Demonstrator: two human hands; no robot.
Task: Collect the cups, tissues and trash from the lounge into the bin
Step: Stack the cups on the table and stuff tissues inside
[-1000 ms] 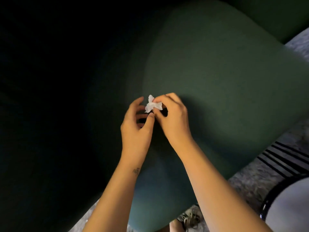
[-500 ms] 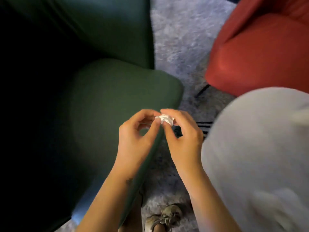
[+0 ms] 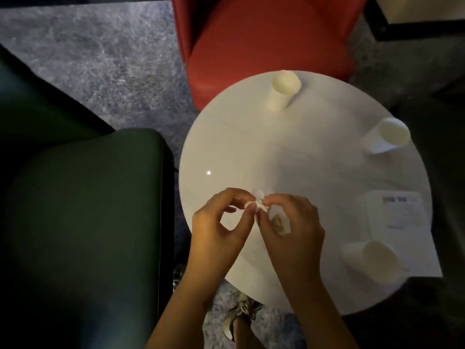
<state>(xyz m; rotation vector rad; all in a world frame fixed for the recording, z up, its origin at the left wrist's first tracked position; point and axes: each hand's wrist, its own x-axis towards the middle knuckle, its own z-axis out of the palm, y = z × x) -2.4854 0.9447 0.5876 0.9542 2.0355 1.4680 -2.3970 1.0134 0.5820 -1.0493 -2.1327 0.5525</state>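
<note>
White round table (image 3: 251, 147), glossy top with one light glint on its left half. It stands on mottled grey carpet (image 3: 100, 59). A red armchair (image 3: 264, 39) sits against the table's far rim, with its seat front partly behind the tabletop. A dark green seat (image 3: 83, 222) is to the left, with only a narrow strip of carpet between it and the table. The widest open floor is at far left. Three paper cups stand upright, all close to the rim: far cup (image 3: 284, 93), right cup (image 3: 385, 136) at the very edge, and near cup (image 3: 370, 260). The near cup stands on the near end of a printed sheet (image 3: 400, 217), whose near-right corner pokes out past the rim. The centre of the tabletop is bare. The tissue scrap (image 3: 256, 204) is held above the near-left part of the table. The left hand (image 3: 219, 230) and right hand (image 3: 292, 230) each pinch it between thumb and forefinger tips, other fingers loosely curled. A small tan scrap (image 3: 278, 221) shows by the right fingers. It is blurred, so can't tell what it is or whether it's held. One shoe (image 3: 241, 316) is on the carpet just under the near rim.
</note>
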